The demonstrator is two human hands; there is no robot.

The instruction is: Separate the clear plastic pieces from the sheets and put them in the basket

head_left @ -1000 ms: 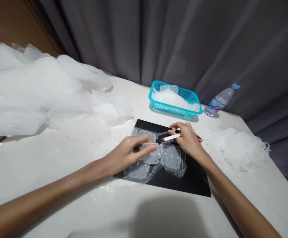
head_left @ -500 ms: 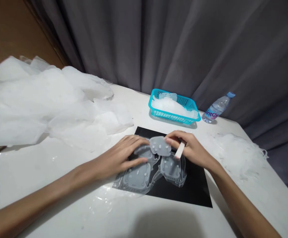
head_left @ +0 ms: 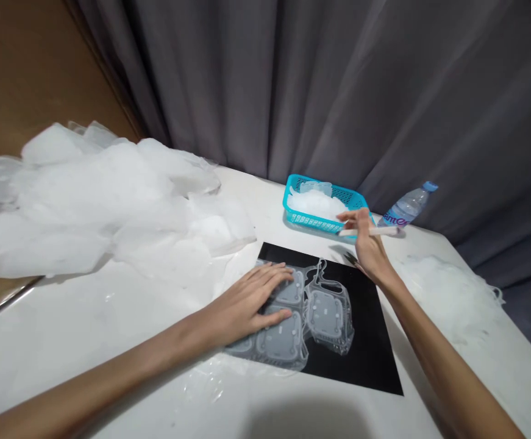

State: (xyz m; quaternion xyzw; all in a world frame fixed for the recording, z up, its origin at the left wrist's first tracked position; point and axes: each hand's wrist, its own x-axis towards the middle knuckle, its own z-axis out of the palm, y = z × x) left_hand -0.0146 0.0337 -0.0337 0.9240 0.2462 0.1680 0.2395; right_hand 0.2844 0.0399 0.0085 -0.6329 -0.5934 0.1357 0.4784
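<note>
Left hand: the left hand (head_left: 252,300) lies flat and wide open, palm down, with the fingers spread. It grips nothing and just presses on the near left part of the plastic sheet (head_left: 313,317).
Right hand: the right hand (head_left: 366,244) is up in the air past the far edge of the black mat (head_left: 366,356), close to the blue basket (head_left: 302,214). Its fingers are curled round a thin pale stick (head_left: 377,231). The stick points to the right. I cannot tell what kind of tool it is.
Plastic sheet: it is see-through with bumpy pad shapes in it. It lies on the left half of the black mat, and its near left corner hangs over onto the table (head_left: 110,317). At its far right spot the black mat shows through.
Black mat: flat on the white table, in front of the person.
Blue basket: on the far side of the table, with whitish see-through bits inside.
Water bottle: the water bottle (head_left: 406,209) lies on its side just right of the basket, with its blue cap pointing right.
Big pile: a big pile (head_left: 91,195) of cloudy plastic sheets fills the far left of the table.
Small pile: a small pile (head_left: 450,292) of thin white scraps sits on the right, well apart from the plastic sheet.
Curtain: a grey curtain (head_left: 292,79) hangs behind the table.
</note>
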